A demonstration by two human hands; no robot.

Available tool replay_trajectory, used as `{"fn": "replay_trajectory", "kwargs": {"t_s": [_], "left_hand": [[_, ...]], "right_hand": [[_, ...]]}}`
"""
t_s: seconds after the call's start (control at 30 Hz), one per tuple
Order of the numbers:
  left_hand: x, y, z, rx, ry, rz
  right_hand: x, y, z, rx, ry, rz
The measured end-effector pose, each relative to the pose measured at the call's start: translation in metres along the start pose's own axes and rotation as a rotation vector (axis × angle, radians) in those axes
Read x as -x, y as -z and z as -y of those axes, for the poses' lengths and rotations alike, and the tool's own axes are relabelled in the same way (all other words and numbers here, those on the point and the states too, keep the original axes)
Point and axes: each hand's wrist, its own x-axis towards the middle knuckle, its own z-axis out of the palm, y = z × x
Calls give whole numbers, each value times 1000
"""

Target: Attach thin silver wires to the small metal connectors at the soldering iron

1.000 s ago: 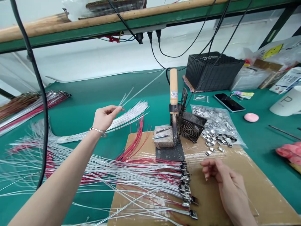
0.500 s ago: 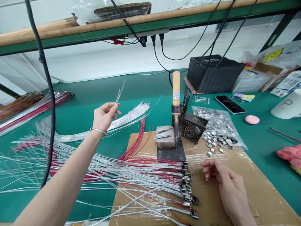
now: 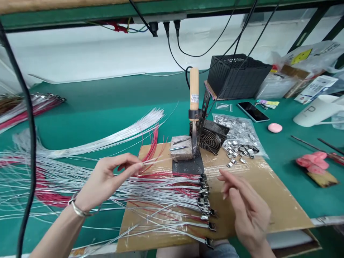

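Note:
My left hand [image 3: 106,181] is closed in a pinch on a few thin white wires [image 3: 153,161], whose free ends point right toward the soldering iron stand. Beneath it spread many white and red wires [image 3: 158,195], ending at the right in a row of small metal connectors [image 3: 203,200]. My right hand [image 3: 249,211] hovers over the cardboard [image 3: 276,200], right of that row, fingers apart and apparently holding nothing. Between and beyond the hands, a wooden-handled soldering iron [image 3: 194,89] stands upright in its holder, beside a grey block [image 3: 181,152] with thin metal rods on it.
A bundle of white wires [image 3: 115,138] lies at the back left. Behind the cardboard are a small black fan [image 3: 212,138] and a bag of metal connectors [image 3: 239,129], some loose. Farther right are a phone [image 3: 252,111], a white cup [image 3: 309,113] and a brush [image 3: 321,175]. Black cables hang down.
My left hand has come down and right with the pinched white wires, from above the white bundle to over the spread wires. My right hand stays near the connectors. The camera view has tilted downward.

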Motion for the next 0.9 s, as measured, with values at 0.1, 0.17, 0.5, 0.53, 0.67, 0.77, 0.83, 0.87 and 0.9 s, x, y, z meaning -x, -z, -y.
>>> {"fn": "replay_trajectory", "kwargs": {"t_s": [0.1,0.17,0.5,0.53,0.67,0.77,0.83,0.87,0.9], "left_hand": [[8,-19,-13,-4,-68,96],[8,-31,-17,-34,-134,127],[5,-55,-25,-78,-176,196],[6,-55,-27,-75,-176,204],[6,-61,-33,-53,-185,222],[6,-67,-36,-29,-215,233],[5,-72,-38,-19,-241,231],[5,-74,-39,-15,-249,231],[5,-75,-40,-12,-253,231]], "right_hand": [[5,-8,14,11,155,110],[6,-11,20,15,190,164],[4,-21,24,-5,189,172],[4,-23,24,0,201,177],[2,-33,27,52,261,218],[3,-40,28,96,299,237],[3,-42,29,129,320,245],[3,-42,28,142,329,251],[4,-42,28,150,332,260]]}}
